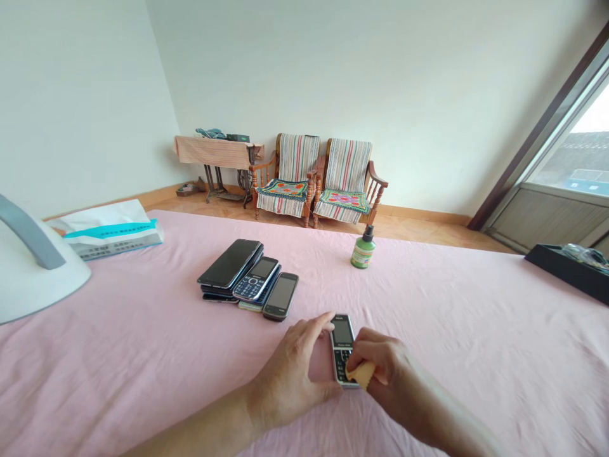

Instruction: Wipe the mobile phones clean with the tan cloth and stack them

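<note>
A small keypad phone [342,336] lies flat on the pink cloth [143,355] in front of me. My left hand [295,371] pinches its left edge between thumb and fingers and holds it in place. My right hand [380,365] is closed on a small yellow cloth pad [362,373] pressed against the phone's keypad. Beyond them, a pile of several phones [250,279] lies to the left, some stacked on others.
A green spray bottle [363,249] stands upright further back. A white and teal packet [111,230] lies at the far left beside a white lamp base [33,266]. A black tray [568,270] sits at the right edge. Two wooden chairs [316,181] stand by the wall.
</note>
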